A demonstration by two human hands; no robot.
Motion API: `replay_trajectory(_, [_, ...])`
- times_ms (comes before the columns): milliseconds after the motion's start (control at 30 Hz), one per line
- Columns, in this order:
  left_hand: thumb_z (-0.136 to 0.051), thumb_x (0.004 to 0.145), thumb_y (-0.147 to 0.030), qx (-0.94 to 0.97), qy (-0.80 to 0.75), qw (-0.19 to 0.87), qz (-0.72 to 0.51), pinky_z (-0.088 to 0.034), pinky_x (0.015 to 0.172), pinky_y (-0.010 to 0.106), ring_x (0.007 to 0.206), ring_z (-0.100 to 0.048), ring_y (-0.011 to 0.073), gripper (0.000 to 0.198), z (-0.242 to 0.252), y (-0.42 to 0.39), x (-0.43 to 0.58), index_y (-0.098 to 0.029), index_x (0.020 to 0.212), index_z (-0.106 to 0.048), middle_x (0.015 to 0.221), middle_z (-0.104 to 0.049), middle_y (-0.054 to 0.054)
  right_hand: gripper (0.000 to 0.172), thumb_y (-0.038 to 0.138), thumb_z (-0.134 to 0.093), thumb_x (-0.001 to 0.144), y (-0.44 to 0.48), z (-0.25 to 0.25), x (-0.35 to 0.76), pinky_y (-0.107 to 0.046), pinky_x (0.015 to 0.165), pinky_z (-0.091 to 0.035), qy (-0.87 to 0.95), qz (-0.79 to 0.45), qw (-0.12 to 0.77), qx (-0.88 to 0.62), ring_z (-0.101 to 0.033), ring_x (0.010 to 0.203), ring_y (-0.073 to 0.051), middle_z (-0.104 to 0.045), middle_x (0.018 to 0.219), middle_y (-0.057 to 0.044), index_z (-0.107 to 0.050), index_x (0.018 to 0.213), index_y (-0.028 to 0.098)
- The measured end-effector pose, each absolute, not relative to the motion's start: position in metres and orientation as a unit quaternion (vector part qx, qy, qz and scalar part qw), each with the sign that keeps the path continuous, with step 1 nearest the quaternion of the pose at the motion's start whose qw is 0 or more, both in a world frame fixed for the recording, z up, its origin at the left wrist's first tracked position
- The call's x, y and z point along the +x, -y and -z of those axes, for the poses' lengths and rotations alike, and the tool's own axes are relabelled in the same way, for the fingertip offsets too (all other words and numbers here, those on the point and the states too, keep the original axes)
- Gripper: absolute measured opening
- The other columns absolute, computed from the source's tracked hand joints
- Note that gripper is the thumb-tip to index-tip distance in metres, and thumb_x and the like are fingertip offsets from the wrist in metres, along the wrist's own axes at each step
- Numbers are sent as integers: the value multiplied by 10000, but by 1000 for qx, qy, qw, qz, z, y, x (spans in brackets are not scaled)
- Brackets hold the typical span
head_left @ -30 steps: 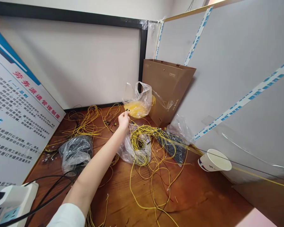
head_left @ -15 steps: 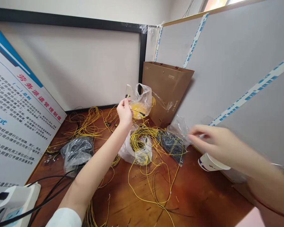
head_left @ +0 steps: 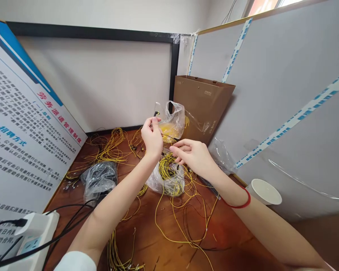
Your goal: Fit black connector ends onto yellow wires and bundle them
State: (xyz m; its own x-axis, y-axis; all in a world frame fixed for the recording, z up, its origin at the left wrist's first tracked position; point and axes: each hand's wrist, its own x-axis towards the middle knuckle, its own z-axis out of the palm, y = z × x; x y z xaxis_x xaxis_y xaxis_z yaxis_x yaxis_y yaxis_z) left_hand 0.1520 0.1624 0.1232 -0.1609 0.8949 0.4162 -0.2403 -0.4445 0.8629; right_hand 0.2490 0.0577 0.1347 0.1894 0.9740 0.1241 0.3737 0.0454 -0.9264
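My left hand (head_left: 152, 137) is closed, with a thin cable pinched in its raised fingertips. The cable's small black end (head_left: 156, 113), with a bit of yellow, sticks up above the thumb. Just right of it my right hand (head_left: 194, 157) is curled, thumb and forefinger close together; whatever lies between them is too small to make out. A thin dark and yellow wire passes between the two hands. Below them a coil of yellow and black wires (head_left: 167, 167) rests on a clear plastic bag (head_left: 155, 182), with loose strands trailing over the wooden table (head_left: 147, 241).
Behind my hands are a plastic bag with yellow contents (head_left: 172, 130) and a brown paper bag (head_left: 205, 103). Left lie a yellow wire bundle (head_left: 113, 145), a bag of dark items (head_left: 100, 178) and a white power strip (head_left: 49, 229). A paper cup (head_left: 266, 191) stands right.
My right hand has swung left from beside the cup to close beside my left hand. My left hand still grips the cable. The view has shifted slightly.
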Motion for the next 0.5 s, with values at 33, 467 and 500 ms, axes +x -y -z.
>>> replay_trajectory(33, [-526, 959, -398, 501, -326, 411, -688, -278, 398, 198, 374, -367, 79, 292, -122, -162, 151, -187, 766, -584, 444, -398, -84, 259, 379, -716, 791, -62, -134, 252, -274, 522, -562, 523, -363, 483, -602, -653, 533, -141, -697, 671, -37, -637, 882, 150])
replay_trajectory(467, [-490, 967, -345, 556, -332, 389, -656, -338, 473, 218, 426, -430, 99, 261, -99, -163, 146, -185, 794, -601, 481, -433, -76, 333, 453, -763, 710, -95, -126, 264, -231, 622, -516, 461, -472, 576, -484, -555, 625, -72, -608, 735, 4, -637, 808, 161])
replay_trajectory(500, [-489, 966, -334, 564, -326, 396, -647, -357, 483, 222, 426, -446, 105, 252, -97, -162, 144, -186, 798, -605, 474, -444, -75, 329, 447, -768, 698, -97, -126, 264, -226, 617, -503, 466, -464, 580, -480, -545, 630, -70, -603, 738, 9, -643, 808, 163])
